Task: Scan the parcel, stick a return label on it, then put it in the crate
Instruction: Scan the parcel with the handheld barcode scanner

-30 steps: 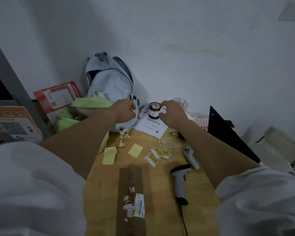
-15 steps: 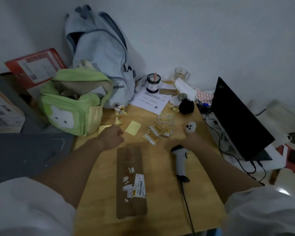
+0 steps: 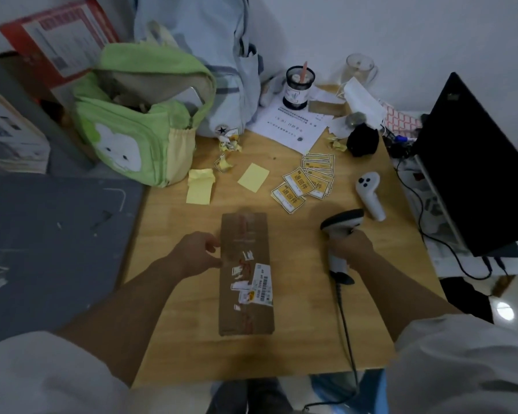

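Observation:
A long flat brown parcel (image 3: 245, 306) lies on the wooden table (image 3: 296, 339), with a white barcode sticker (image 3: 263, 283) and torn label scraps on top. My left hand (image 3: 196, 253) rests at the parcel's left edge, fingers curled and touching it. My right hand (image 3: 351, 245) is closed around the handle of the barcode scanner (image 3: 340, 227), which lies on the table to the right of the parcel. Several yellow return labels (image 3: 307, 182) are fanned out beyond the parcel. No crate can be made out.
A green bag (image 3: 138, 121) and a pale blue backpack (image 3: 210, 40) stand at the back left. Yellow sticky notes (image 3: 199, 189), a printed sheet (image 3: 290, 127), a dark jar (image 3: 299, 86), a white controller (image 3: 369, 194) and a black laptop (image 3: 473, 162) surround the work area. A grey surface (image 3: 48, 249) lies left.
Both hands came back from the jar at the far edge toward me. The left went to the parcel's edge and the right took hold of the scanner. The view tilted down.

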